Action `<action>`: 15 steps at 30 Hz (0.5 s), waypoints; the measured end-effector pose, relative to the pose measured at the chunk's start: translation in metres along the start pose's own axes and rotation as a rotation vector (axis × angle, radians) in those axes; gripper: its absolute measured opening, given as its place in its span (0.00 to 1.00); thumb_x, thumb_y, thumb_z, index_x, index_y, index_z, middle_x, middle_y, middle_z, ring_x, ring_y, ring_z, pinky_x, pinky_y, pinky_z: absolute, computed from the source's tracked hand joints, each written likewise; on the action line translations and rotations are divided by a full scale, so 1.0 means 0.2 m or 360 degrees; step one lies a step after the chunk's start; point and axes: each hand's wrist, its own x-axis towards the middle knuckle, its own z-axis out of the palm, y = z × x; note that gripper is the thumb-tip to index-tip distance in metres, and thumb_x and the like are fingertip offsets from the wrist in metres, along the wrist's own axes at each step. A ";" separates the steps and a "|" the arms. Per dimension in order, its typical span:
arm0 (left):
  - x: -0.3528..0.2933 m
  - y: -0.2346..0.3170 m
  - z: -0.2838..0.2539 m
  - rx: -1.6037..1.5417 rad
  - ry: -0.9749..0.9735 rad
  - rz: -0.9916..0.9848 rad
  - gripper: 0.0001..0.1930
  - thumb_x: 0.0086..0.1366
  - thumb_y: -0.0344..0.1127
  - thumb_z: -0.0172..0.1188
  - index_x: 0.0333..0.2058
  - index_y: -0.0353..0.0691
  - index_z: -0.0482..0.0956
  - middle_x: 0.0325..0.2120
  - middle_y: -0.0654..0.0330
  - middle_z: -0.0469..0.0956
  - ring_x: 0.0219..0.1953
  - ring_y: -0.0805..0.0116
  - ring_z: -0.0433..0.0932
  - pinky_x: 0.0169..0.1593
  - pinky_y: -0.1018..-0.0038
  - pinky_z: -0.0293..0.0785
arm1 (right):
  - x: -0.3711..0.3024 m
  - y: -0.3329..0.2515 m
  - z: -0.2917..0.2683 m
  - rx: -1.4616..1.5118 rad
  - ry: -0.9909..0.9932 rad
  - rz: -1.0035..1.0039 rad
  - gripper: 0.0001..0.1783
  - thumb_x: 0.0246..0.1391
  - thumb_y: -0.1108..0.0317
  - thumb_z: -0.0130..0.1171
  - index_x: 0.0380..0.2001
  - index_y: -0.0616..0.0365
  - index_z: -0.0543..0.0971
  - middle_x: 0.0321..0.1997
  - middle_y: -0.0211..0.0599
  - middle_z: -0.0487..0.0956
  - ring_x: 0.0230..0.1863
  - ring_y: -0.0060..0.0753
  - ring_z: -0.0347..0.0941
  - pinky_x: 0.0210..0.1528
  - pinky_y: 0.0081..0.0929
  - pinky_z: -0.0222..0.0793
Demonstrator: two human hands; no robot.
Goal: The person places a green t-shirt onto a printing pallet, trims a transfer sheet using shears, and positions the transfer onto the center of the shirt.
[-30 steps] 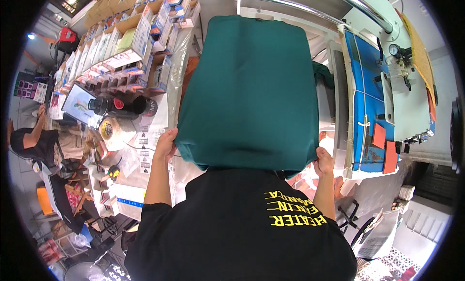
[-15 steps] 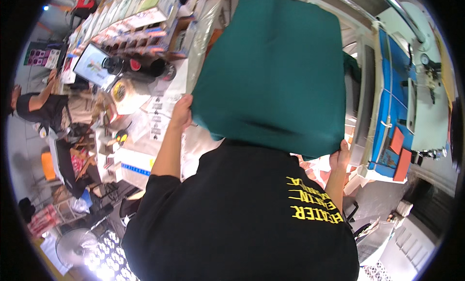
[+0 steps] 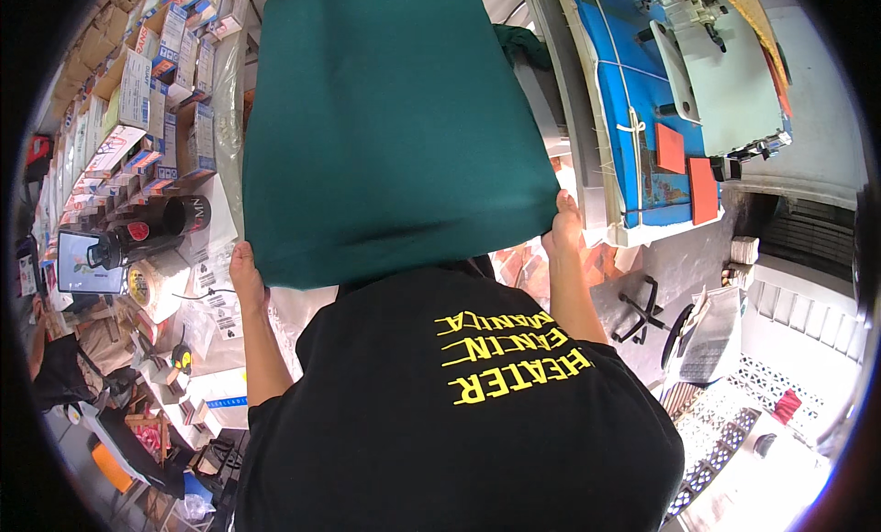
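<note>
Cloth [image 3: 395, 128] spreads between and ahead of the hands [image 3: 248, 275] [image 3: 566, 225] — both gripping its near corners.

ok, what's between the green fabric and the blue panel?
Head view: past the green fabric, bunched dark cloth partway along, then a grey strip before the blue panel.

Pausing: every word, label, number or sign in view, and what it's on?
Wording isn't copied here.
Green cloth: none visible.
Black shirt: large yellow lettering, legible.
Boxes: coloured print, partly legible.
Dark cylinder: pale letters, partly seen.
Black bottle: red emblem, too small.
Blue strip: tiny pale characters, unreadable.
Remaining print: too small.
</note>
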 end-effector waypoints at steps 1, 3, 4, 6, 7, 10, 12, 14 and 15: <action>0.00 0.00 0.01 -0.0023 -0.0001 0.0006 0.15 0.73 0.44 0.50 0.42 0.36 0.74 0.39 0.60 0.80 0.38 0.72 0.78 0.44 0.74 0.76 | -0.01 0.00 0.00 0.0045 0.0023 0.0021 0.15 0.68 0.61 0.48 0.46 0.63 0.73 0.46 0.39 0.78 0.46 0.36 0.75 0.54 0.35 0.71; 0.00 0.00 0.00 -0.0047 0.0017 0.0019 0.15 0.73 0.45 0.50 0.42 0.37 0.75 0.39 0.60 0.80 0.38 0.71 0.78 0.44 0.73 0.77 | -0.02 0.02 0.02 0.0096 0.0025 0.0056 0.16 0.69 0.62 0.47 0.45 0.65 0.74 0.45 0.40 0.79 0.44 0.34 0.75 0.51 0.34 0.72; 0.01 0.00 0.00 -0.0047 0.0035 0.0026 0.15 0.73 0.45 0.51 0.43 0.38 0.75 0.39 0.60 0.80 0.38 0.70 0.79 0.44 0.73 0.77 | -0.02 0.03 0.03 0.0120 0.0021 0.0073 0.16 0.69 0.62 0.46 0.44 0.66 0.75 0.44 0.40 0.79 0.43 0.33 0.76 0.49 0.33 0.73; 0.01 -0.02 0.00 -0.0047 0.0082 0.0011 0.15 0.73 0.45 0.51 0.43 0.38 0.75 0.38 0.60 0.80 0.38 0.69 0.79 0.44 0.72 0.77 | -0.01 0.08 0.04 0.0137 0.0033 0.0119 0.15 0.69 0.64 0.46 0.43 0.65 0.75 0.42 0.39 0.79 0.42 0.32 0.76 0.48 0.32 0.73; 0.00 -0.03 0.02 -0.0046 0.0112 -0.0012 0.15 0.73 0.45 0.51 0.43 0.38 0.75 0.38 0.61 0.80 0.38 0.69 0.79 0.44 0.72 0.77 | 0.00 0.11 0.05 0.0145 0.0034 0.0139 0.14 0.69 0.64 0.46 0.43 0.64 0.76 0.41 0.39 0.79 0.42 0.32 0.76 0.48 0.31 0.73; 0.02 -0.15 0.07 0.0347 0.0070 0.0045 0.14 0.73 0.42 0.49 0.39 0.37 0.78 0.35 0.62 0.81 0.35 0.75 0.78 0.39 0.76 0.76 | 0.08 0.25 0.04 -0.0220 -0.0143 0.0138 0.13 0.68 0.66 0.46 0.41 0.62 0.76 0.38 0.37 0.80 0.40 0.29 0.75 0.46 0.28 0.73; 0.09 -0.21 0.25 0.0809 -0.0171 -0.0029 0.19 0.70 0.48 0.53 0.43 0.36 0.79 0.36 0.61 0.82 0.31 0.72 0.79 0.36 0.75 0.77 | 0.26 0.51 -0.16 -0.0434 -0.0470 0.0248 0.18 0.66 0.62 0.49 0.52 0.64 0.74 0.44 0.37 0.79 0.42 0.30 0.76 0.46 0.26 0.73; 0.13 -0.13 0.25 0.0677 -0.0235 -0.0343 0.21 0.69 0.51 0.53 0.45 0.36 0.79 0.37 0.60 0.82 0.32 0.70 0.80 0.37 0.74 0.77 | 0.20 0.46 0.02 -0.0156 -0.0804 0.0608 0.27 0.65 0.58 0.51 0.59 0.66 0.69 0.55 0.41 0.77 0.51 0.35 0.76 0.51 0.30 0.74; 0.16 -0.10 0.26 0.0591 -0.0280 -0.0497 0.23 0.69 0.52 0.53 0.46 0.36 0.79 0.37 0.59 0.82 0.32 0.69 0.80 0.37 0.74 0.78 | 0.24 0.37 0.09 -0.0356 -0.0977 0.0754 0.28 0.65 0.55 0.51 0.60 0.66 0.69 0.56 0.43 0.76 0.53 0.37 0.75 0.53 0.31 0.74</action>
